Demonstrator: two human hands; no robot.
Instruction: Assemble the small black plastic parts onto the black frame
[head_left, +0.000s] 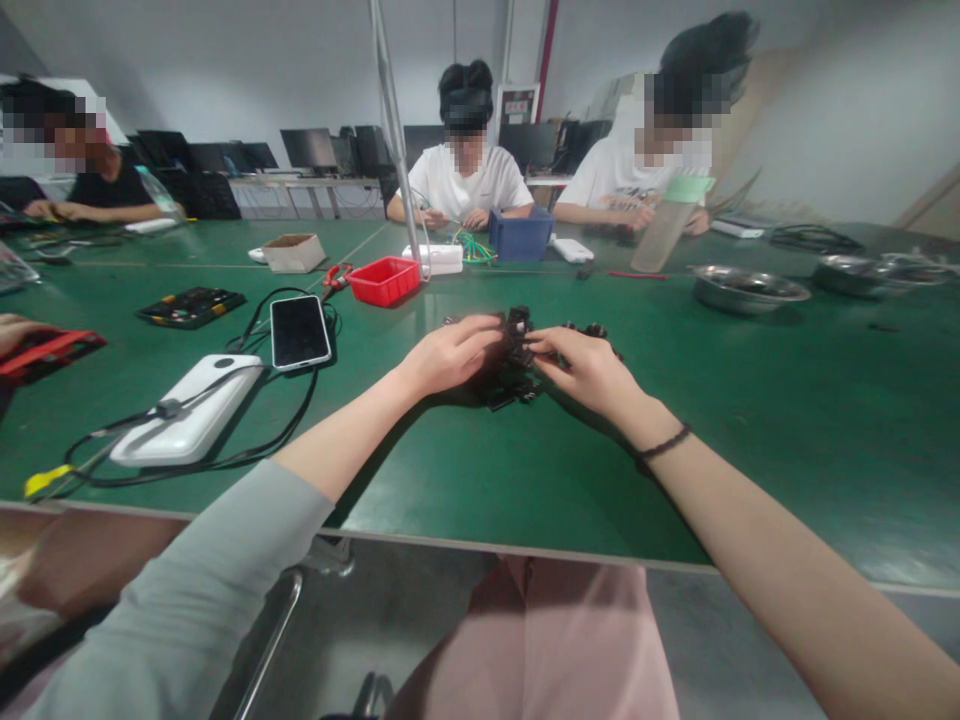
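Because the cluster of small black parts [517, 388] lies at the centre of the frame, on the green counter [465, 490], both hands can meet over it from opposite sides. The left hand [456, 355] curls over its left side, perhaps to steady the pieces; its fingertips are lost among the dark shapes, so I cannot tell whether that grip is pinching anything. The right hand [589, 368] reaches in with thumb and fingers drawn near each other at the cluster, a posture that would suit fine handling, though whether its grip is closed on a piece is too small and dark to tell. Some of the cluster shows just beyond the right hand, within easy reach.

At the left of the frame, a white power bank [191, 425] and a phone [300, 333] lie clear of the hands, probably to leave working room. A black cable [169, 408] crosses the power bank, perhaps for charging; I cannot trace its ends. Beyond the phone stands a red bin [386, 283], seemingly set aside yet handy. A metal bowl [750, 290] sits at the right of the frame, well apart from the right hand. In the upper middle, a blue bin [520, 235] stands near a co-worker [469, 175], likely serving that person's own place.
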